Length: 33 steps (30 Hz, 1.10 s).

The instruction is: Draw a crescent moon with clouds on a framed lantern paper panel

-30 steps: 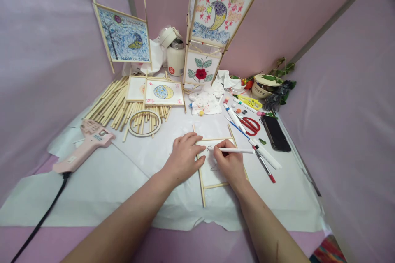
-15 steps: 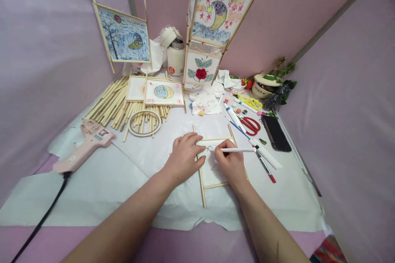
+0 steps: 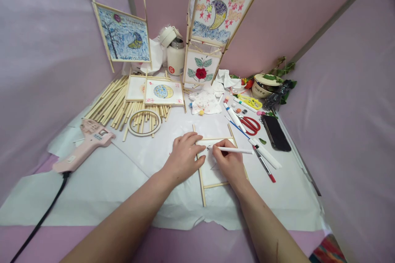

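A white marker pen [image 3: 237, 150] is pinched in my right hand [image 3: 230, 160], its tip on the white panel [image 3: 212, 177] where some thin dark lines are drawn. Pale wooden sticks [image 3: 201, 181] frame this panel, which lies flat on the covered table. My left hand [image 3: 185, 154] rests with fingers spread over the frame's left stick and the panel's edge. Part of the drawing is hidden behind my right hand.
On the left lie a pink glue gun [image 3: 83, 148], a roll of tape [image 3: 144, 123] and a pile of sticks [image 3: 108, 100]. Red scissors [image 3: 251, 126], a phone [image 3: 275, 132] and several pens lie right. A tall painted lantern [image 3: 210, 20] stands behind, near a bottle [image 3: 175, 58].
My right hand has shifted slightly left with the marker pen, whose back end has swung a little toward me. My left hand stays in place.
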Each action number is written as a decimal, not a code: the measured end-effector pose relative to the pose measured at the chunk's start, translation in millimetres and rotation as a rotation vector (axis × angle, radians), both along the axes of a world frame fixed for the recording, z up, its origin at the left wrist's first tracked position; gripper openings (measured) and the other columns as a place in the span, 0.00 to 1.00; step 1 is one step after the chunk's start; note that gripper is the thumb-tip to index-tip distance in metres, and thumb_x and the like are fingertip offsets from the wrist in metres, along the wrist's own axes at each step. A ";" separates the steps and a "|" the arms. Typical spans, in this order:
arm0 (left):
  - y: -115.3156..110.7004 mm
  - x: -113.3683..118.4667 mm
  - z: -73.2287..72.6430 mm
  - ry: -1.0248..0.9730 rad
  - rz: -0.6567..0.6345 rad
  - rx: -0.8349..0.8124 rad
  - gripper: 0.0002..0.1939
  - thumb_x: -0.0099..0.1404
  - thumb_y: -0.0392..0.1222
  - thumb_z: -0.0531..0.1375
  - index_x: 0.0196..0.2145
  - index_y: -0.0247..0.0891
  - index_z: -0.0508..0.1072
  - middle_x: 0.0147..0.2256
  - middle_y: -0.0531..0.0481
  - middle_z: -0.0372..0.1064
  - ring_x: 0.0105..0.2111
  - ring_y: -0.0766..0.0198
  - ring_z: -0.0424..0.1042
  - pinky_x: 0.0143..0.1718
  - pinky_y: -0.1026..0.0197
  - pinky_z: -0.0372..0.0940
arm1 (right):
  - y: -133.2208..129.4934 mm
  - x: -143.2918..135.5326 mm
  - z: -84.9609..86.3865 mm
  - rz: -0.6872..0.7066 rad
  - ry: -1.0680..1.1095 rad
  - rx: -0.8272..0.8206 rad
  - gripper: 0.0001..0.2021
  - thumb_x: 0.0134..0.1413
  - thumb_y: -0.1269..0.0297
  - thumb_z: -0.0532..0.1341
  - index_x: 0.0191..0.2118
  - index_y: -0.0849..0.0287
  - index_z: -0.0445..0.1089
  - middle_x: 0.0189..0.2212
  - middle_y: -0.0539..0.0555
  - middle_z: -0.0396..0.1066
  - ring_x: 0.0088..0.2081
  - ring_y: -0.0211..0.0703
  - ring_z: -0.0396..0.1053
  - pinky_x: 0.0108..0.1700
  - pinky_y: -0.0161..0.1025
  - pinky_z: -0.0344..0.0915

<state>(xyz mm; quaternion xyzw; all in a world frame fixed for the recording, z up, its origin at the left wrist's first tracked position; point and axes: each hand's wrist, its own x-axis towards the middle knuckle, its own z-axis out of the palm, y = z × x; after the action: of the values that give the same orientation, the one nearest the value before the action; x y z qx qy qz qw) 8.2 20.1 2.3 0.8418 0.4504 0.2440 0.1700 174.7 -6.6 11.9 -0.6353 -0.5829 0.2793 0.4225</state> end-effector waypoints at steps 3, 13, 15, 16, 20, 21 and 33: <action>0.0 0.4 -0.1 -0.006 0.001 -0.005 0.09 0.60 0.38 0.62 0.39 0.44 0.78 0.54 0.47 0.67 0.58 0.49 0.59 0.53 0.44 0.56 | 0.0 0.5 0.1 -0.008 -0.020 0.011 0.07 0.53 0.63 0.58 0.26 0.57 0.65 0.20 0.45 0.63 0.23 0.36 0.61 0.28 0.34 0.57; -0.2 -0.6 -1.2 -0.002 0.001 0.001 0.09 0.60 0.38 0.62 0.39 0.44 0.78 0.54 0.48 0.67 0.58 0.49 0.58 0.53 0.44 0.56 | 0.4 2.1 -4.3 -0.045 -0.047 0.046 0.06 0.50 0.66 0.57 0.25 0.56 0.62 0.18 0.44 0.60 0.23 0.36 0.59 0.29 0.35 0.56; -0.1 -0.8 -0.8 -0.008 0.001 -0.007 0.09 0.60 0.38 0.62 0.39 0.44 0.78 0.54 0.47 0.67 0.58 0.49 0.59 0.54 0.43 0.56 | 0.3 2.1 -4.6 -0.050 -0.052 0.044 0.06 0.50 0.66 0.57 0.25 0.56 0.62 0.18 0.44 0.60 0.23 0.37 0.58 0.28 0.35 0.56; -0.1 -0.8 -0.6 -0.010 0.000 -0.011 0.09 0.60 0.38 0.62 0.39 0.44 0.78 0.54 0.47 0.67 0.58 0.49 0.59 0.54 0.43 0.56 | 0.1 2.1 -4.7 -0.053 -0.054 0.044 0.06 0.50 0.66 0.57 0.24 0.56 0.62 0.18 0.44 0.60 0.23 0.37 0.58 0.28 0.35 0.56; -0.1 -0.3 -0.1 -0.016 -0.002 -0.016 0.09 0.60 0.38 0.62 0.39 0.44 0.78 0.54 0.47 0.67 0.58 0.48 0.59 0.55 0.43 0.55 | -0.6 2.6 -4.8 -0.053 -0.061 0.055 0.06 0.50 0.66 0.57 0.24 0.56 0.61 0.18 0.44 0.60 0.23 0.37 0.59 0.29 0.35 0.56; -0.1 -0.2 -0.2 -0.018 -0.001 -0.014 0.09 0.60 0.38 0.62 0.39 0.44 0.78 0.54 0.47 0.67 0.58 0.49 0.59 0.54 0.43 0.55 | -0.7 2.8 -4.7 -0.053 -0.061 0.058 0.06 0.50 0.66 0.57 0.24 0.56 0.61 0.18 0.44 0.60 0.23 0.37 0.59 0.29 0.35 0.56; 0.2 -0.2 -0.2 0.001 0.000 -0.006 0.09 0.60 0.38 0.62 0.39 0.44 0.77 0.54 0.48 0.67 0.58 0.50 0.59 0.53 0.45 0.56 | -1.4 3.3 -3.2 -0.065 0.009 0.038 0.06 0.50 0.65 0.58 0.25 0.56 0.62 0.18 0.44 0.60 0.23 0.36 0.58 0.28 0.35 0.56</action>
<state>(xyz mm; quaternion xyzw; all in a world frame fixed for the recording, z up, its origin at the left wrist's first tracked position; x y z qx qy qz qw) 8.0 20.4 2.1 0.8414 0.4514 0.2421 0.1721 178.0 -8.0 8.7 -0.6445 -0.5651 0.2573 0.4461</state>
